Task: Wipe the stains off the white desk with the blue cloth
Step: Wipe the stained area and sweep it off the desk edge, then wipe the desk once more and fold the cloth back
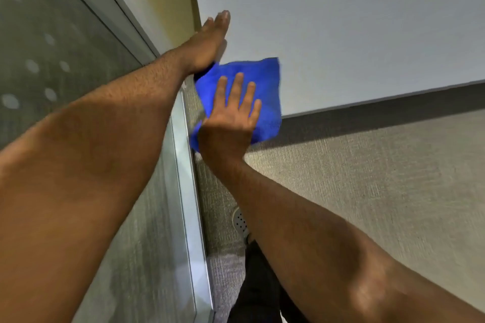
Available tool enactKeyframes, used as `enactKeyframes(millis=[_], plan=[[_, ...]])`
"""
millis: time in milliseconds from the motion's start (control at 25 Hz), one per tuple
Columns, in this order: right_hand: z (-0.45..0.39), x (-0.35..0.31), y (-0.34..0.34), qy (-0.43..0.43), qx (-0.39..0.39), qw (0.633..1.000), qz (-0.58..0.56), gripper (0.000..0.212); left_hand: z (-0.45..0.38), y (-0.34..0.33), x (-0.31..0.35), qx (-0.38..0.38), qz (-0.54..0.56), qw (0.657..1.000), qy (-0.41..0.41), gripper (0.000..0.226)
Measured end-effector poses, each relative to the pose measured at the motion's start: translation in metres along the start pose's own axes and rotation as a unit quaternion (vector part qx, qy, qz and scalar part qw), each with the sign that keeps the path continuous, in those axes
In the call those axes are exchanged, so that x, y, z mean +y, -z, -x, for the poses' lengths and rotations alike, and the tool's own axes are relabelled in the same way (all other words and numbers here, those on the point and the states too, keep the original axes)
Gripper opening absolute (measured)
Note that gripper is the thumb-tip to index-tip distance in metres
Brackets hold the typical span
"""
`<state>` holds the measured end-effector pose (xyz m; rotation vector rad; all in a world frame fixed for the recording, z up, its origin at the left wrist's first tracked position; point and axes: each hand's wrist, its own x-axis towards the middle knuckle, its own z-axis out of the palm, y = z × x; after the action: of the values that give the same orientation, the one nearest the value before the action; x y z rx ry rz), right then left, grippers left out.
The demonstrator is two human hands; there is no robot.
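Cloth [262,78] lies spread at the near left corner of the white desk [354,21], its lower part hanging past the front edge, so that the right hand [231,118] can press it flat there: palm down, fingers splayed wide over the fabric, gripping nothing, only bearing on it. That flat press looks chosen to put as much cloth as possible against the surface for wiping. The left hand [210,39] lies along the desk's left edge, fingers straight and together, holding nothing; its heel touches or overlaps the cloth's far left corner, and it seems to be steadying the person's lean over the desk, though it could equally be pinning the corner, which cannot be told. The cloth is a strong blue, soft and napped like microfibre, roughly square, with slightly blurred edges. No stains can be made out on the bare part of the desk, so how much wiping remains is unclear.
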<state>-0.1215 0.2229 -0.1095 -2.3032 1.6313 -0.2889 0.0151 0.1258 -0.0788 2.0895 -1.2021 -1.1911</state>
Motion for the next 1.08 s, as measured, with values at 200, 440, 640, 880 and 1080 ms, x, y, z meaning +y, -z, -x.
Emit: enactKeyframes(millis=[200, 440, 640, 880, 1080], plan=[[-0.027, 0.059, 0.026, 0.167, -0.094, 0.980, 0.051, 0.060, -0.005, 0.003, -0.005, 0.031, -0.030, 0.999, 0.006, 0.057], [-0.090, 0.186, 0.082, 0.070, -0.089, 0.987, 0.118, 0.063, -0.012, -0.018, -0.012, 0.074, 0.016, 0.997, -0.012, 0.059], [-0.141, 0.215, 0.097, -0.046, -0.083, 0.988, 0.120, 0.082, -0.016, -0.025, -0.020, 0.072, -0.146, 0.986, -0.016, 0.083], [-0.166, 0.169, 0.080, -0.018, -0.078, 0.989, 0.126, 0.097, -0.015, -0.036, -0.009, 0.082, -0.129, 0.988, 0.031, 0.090], [-0.196, 0.157, 0.069, 0.054, -0.077, 0.985, 0.143, 0.093, -0.013, -0.037, -0.003, 0.079, -0.140, 0.986, 0.052, 0.073]])
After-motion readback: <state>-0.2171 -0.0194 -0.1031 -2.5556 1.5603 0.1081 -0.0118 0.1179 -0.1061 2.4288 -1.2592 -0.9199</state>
